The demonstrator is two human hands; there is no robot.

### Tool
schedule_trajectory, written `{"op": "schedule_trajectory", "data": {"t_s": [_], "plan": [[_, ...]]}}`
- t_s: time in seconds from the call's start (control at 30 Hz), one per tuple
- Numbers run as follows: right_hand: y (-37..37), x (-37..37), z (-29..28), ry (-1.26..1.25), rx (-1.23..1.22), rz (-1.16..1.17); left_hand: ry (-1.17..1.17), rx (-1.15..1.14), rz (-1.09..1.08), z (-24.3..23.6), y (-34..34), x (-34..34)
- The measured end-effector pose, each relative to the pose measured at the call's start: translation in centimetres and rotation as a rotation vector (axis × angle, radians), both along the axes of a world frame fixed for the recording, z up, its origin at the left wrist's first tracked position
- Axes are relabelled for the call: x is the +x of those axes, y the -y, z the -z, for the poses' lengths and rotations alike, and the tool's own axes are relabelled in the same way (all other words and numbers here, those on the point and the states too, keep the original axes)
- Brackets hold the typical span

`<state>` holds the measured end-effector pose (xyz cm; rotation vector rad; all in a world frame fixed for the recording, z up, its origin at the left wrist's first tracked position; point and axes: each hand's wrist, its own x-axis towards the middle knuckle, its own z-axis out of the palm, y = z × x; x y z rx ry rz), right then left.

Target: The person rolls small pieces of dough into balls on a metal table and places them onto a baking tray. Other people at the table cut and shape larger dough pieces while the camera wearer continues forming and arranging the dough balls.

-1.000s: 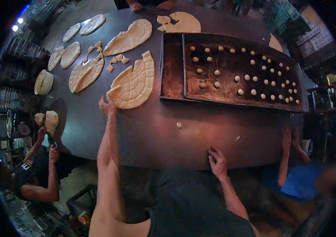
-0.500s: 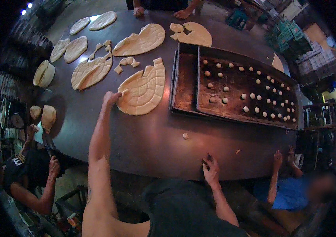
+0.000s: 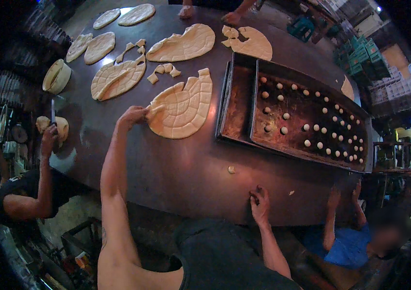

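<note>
My left hand (image 3: 137, 114) pinches the left edge of a large scored dough sheet (image 3: 180, 112), whose top has a notch and a raised strip. Small cut dough pieces (image 3: 164, 68) lie just beyond it. My right hand (image 3: 259, 198) is low over the near part of the metal table (image 3: 191, 169), fingers loosely bent and apart, with nothing visible in them. A small dough piece (image 3: 231, 169) lies up and left of it.
Dark nested trays (image 3: 238, 99) hold several dough balls. Other dough sheets (image 3: 181, 43) and a round container (image 3: 56, 77) sit farther back. A co-worker at left holds a blade (image 3: 53, 111) by dough lumps; another's hands (image 3: 333, 198) are at right, another's (image 3: 232, 18) across the table.
The view has shifted. My left hand stays at the sheet's edge. The left co-worker's blade has risen from below the dough lumps to upright beside them.
</note>
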<state>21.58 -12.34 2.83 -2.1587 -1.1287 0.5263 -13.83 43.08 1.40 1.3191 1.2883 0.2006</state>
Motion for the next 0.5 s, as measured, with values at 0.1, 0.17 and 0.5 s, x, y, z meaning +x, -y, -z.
{"op": "schedule_trajectory", "data": {"t_s": [0.1,0.17,0.5], "plan": [[0.4,0.1,0.6,0.012,0.007,-0.009,0.268,-0.106,-0.258,0.7,0.3,-1.4],[0.6,0.0,0.9,0.027,-0.005,0.006,0.327,-0.061,-0.372,1.3,0.0,-2.4],[0.7,-0.3,0.5,-0.077,0.023,0.029,0.658,0.187,-1.018,5.0,-6.3,-7.5]]}}
